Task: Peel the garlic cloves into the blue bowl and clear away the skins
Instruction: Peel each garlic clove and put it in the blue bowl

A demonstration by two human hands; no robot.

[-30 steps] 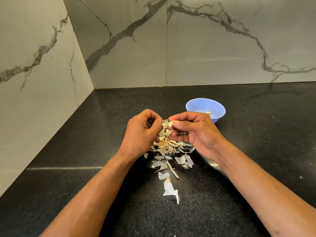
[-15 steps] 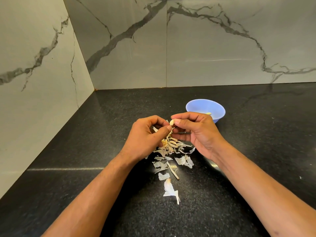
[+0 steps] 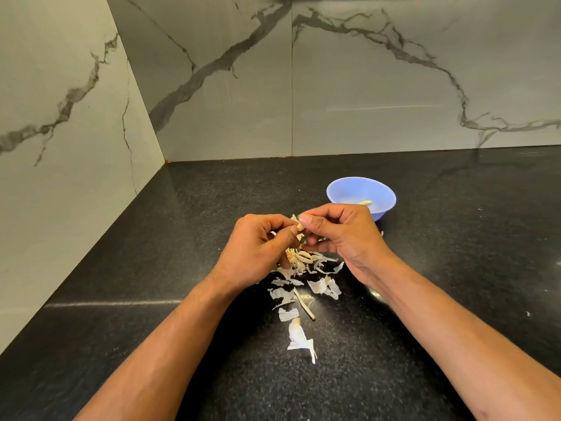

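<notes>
The right hand [image 3: 343, 238] pinches the garlic clove [image 3: 301, 227]; the left hand [image 3: 258, 253] grips its skin. The blue bowl [image 3: 361, 192] lies at one o'clock, nearer the right hand.

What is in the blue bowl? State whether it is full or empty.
Nearly empty. The blue bowl stands upright, with one pale peeled clove showing inside; a hand hides its near side.

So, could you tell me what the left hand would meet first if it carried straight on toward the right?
Probably the garlic clove pinched by both hands, then the right hand; they look nearly touching.
</notes>
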